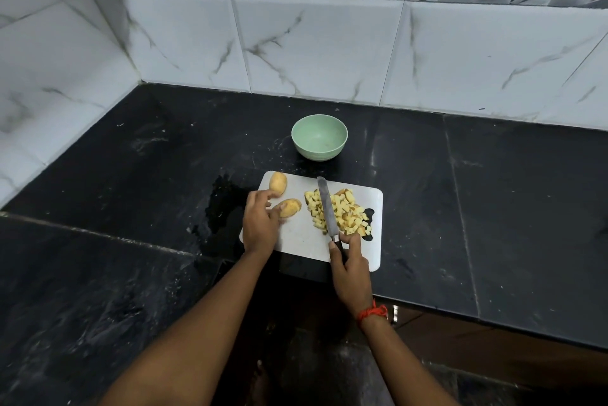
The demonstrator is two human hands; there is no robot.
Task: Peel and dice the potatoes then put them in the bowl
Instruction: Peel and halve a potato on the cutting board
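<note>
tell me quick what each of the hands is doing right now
Left hand: touches the nearer potato; whether it grips cannot be told.
Right hand: closed round the knife handle, blade over the diced potato.

L hand (pixel 261 224) is showing its back to cam, forearm coming in from lower-left. Its fingers are reaching fwd, loosely extended, w/ tips touching the nearer potato (pixel 291 207) but not wrapping round it. R hand (pixel 350 270) is gripping the knife (pixel 325 208) by the handle, w/ index lying straight along the spine, thumb on the handle's right side and other fingers curling under. R forearm is angling in from lower-right, wrist roughly straight and wearing a red thread (pixel 371 312); both forearms are bare.
</note>
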